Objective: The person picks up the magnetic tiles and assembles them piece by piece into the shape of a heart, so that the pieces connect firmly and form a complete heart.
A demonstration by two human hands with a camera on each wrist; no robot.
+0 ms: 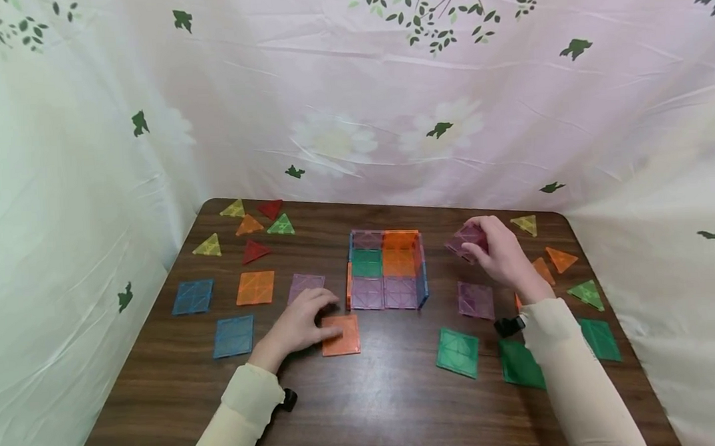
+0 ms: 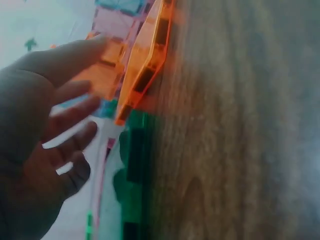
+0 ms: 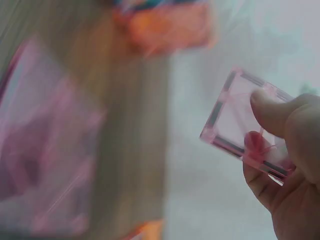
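My right hand (image 1: 504, 256) pinches a translucent purple square magnetic tile (image 1: 457, 242) between thumb and fingers, raised right of the box. In the right wrist view that tile (image 3: 231, 116) looks pinkish, with dark magnets along its rim. My left hand (image 1: 298, 322) is loosely spread left of the box, with its thumb over an orange square tile (image 1: 349, 344) and nothing gripped. Another purple tile (image 1: 305, 281) lies partly hidden behind it. The small box (image 1: 368, 294) of joined square tiles stands mid-table, purple in front, with orange and blue sides and an open top.
Blue square tiles (image 1: 233, 336) and an orange one (image 1: 255, 288) lie at left, with several triangles (image 1: 250, 224) behind them. At right are a purple square (image 1: 475, 301), green squares (image 1: 458, 353) and more triangles (image 1: 587, 294). A printed curtain (image 1: 353, 117) encloses the table.
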